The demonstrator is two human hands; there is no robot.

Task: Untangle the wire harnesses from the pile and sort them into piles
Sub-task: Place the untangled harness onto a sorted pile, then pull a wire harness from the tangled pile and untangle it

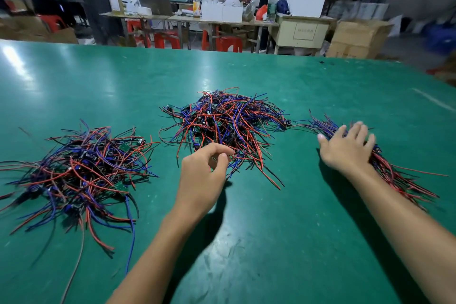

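Three heaps of red, blue and black wire harnesses lie on a green table [271, 242]. The tangled middle pile [229, 121] sits ahead of me, and a second tangled pile [79, 170] lies at the left. A straighter bundle [394, 173] runs along the right. My left hand [204, 175] is at the near edge of the middle pile, thumb and fingers curled together around a small dark piece and wires. My right hand [348, 148] lies with fingers spread and straight on top of the right bundle.
The table's far edge [222, 53] runs across the view. Beyond it stand work tables with boxes, red stools [170, 39], cardboard cartons [357, 37] and several people. Bare green surface lies near me between my arms.
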